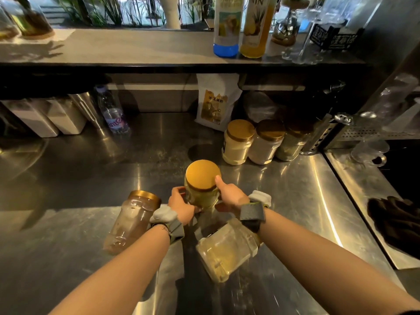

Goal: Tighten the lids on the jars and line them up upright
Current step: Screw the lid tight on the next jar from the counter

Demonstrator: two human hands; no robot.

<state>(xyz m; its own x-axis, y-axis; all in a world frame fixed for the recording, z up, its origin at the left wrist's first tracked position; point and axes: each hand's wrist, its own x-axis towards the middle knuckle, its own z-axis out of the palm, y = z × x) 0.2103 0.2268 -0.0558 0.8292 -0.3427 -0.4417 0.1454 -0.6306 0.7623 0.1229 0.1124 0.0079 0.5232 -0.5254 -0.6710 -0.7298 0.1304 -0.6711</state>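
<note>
A clear jar with a gold lid [203, 178] stands upright in the middle of the steel counter [91, 178]. My left hand [179, 204] grips its body from the left. My right hand [229, 196] holds its right side, thumb lying on the lid's edge. To the left of my left wrist lies a brownish jar [130, 220] on its side, gold lid pointing away. Another jar [225, 248] lies tipped under my right wrist; its lid is hidden. Three gold-lidded jars [238, 142] [266, 142] [292, 142] stand upright in a row at the back right.
A white powder bag [214, 103] leans behind the row. A water bottle [113, 112] and white canisters [45, 117] sit at the back left. Right of the row are a steel holder [322, 135], a glass cup [370, 153] and a dark cloth [395, 221]. Syrup bottles [241, 26] stand on the upper shelf.
</note>
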